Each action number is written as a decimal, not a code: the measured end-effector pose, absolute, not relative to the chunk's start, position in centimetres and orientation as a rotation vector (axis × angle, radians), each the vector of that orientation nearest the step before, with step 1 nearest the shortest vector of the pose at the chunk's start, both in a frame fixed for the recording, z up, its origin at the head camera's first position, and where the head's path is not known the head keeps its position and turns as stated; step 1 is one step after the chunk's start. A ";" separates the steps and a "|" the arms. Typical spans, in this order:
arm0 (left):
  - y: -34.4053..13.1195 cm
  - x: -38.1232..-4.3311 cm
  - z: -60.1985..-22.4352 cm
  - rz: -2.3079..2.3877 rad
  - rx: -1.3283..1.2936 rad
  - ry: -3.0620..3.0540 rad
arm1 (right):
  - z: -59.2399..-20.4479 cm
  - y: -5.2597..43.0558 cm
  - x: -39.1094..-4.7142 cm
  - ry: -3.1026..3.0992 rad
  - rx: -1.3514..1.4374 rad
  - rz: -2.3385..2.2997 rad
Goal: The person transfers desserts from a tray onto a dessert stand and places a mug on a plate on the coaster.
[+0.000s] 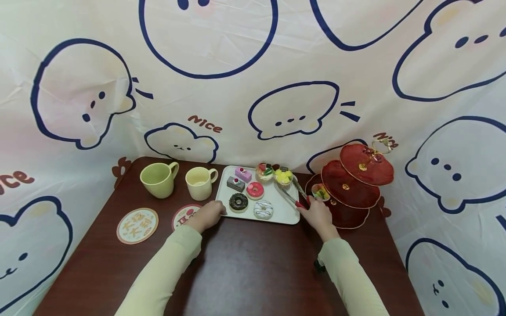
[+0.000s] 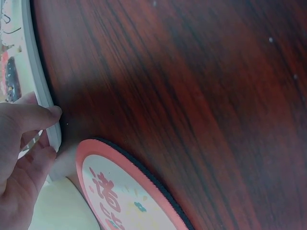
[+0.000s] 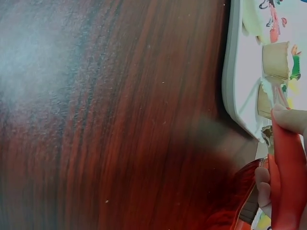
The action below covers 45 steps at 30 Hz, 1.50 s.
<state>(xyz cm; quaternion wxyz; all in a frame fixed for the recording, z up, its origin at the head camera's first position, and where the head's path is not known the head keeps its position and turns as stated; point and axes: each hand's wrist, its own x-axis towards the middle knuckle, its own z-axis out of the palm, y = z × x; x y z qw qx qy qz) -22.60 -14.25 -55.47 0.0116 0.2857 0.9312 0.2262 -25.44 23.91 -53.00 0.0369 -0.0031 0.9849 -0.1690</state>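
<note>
My left hand [image 1: 209, 213] pinches the near-left corner of a white tray [image 1: 282, 211]; in the left wrist view its thumb lies over the tray's rim [image 2: 39, 72]. My right hand [image 1: 319, 216] holds tongs by their red handles [image 3: 286, 172]. The tong tips stand apart, one to each side of a yellow-topped tart [image 1: 283, 175] at the tray's back right. Next to that tart is a fruit tart [image 1: 264, 171]. Also on the tray lie a dark doughnut [image 1: 233, 203], a pink doughnut [image 1: 250, 192], a white doughnut [image 1: 258, 213] and two small cake slices [image 1: 235, 184].
A three-tier red stand [image 1: 345, 186] rises on the right, with a fruit tart [image 1: 319, 191] on its bottom plate. Left of the tray are a green mug [image 1: 157, 181] and a cream mug [image 1: 199, 186]. Two round coasters lie in front, one yellow-white [image 1: 137, 226], one pink-rimmed [image 1: 182, 215].
</note>
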 end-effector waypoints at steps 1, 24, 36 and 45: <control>-14.2 -22.6 -55.4 0.704 0.884 2.903 | -53.0 23.9 -25.5 3.023 -0.011 -0.521; -14.3 -22.6 -55.7 0.740 0.853 2.883 | -53.0 23.3 -25.9 2.990 0.002 -0.497; -14.2 -22.6 -55.7 0.740 0.814 2.870 | -52.0 24.1 -24.9 3.038 -0.027 -0.522; -14.0 -22.4 -55.3 0.698 0.747 2.882 | -50.8 25.2 -23.5 3.096 -0.085 -0.540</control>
